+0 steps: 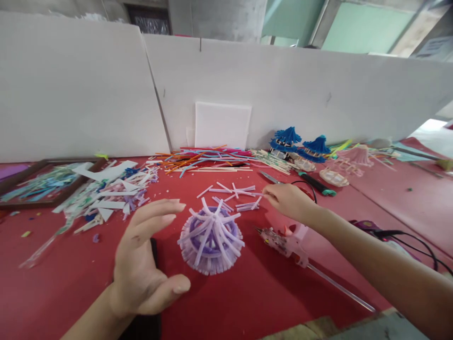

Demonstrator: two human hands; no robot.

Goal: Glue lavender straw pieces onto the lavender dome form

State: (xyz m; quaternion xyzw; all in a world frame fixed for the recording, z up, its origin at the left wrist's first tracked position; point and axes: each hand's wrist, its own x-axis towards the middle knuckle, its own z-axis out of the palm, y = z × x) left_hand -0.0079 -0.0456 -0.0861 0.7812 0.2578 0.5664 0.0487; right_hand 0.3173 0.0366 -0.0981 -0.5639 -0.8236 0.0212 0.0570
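A lilac and purple pipe-cleaner roof model point(211, 238) stands on the red table in front of me, its strips fanning down from a peak. My left hand point(146, 259) is beside it on the left, fingers and thumb spread apart, holding nothing. Farther back on the right, my right hand point(285, 200) is closed in a pinch on the end of a thin lilac pipe-cleaner strip point(259, 194). Cut lilac strips point(231, 190) lie just left of that hand. Below it rests a pink glue gun point(283, 243) with a clear glue stick point(341, 288) sticking out of its back.
Colored pipe cleaners point(208, 158) lie along the white partition point(283, 89). Scraps point(116, 193) and a brown frame point(53, 205) are on the left. Blue roof models point(288, 137), scissors point(271, 177), a green-and-black tool point(316, 184) and a pink roof model point(356, 156) sit at right.
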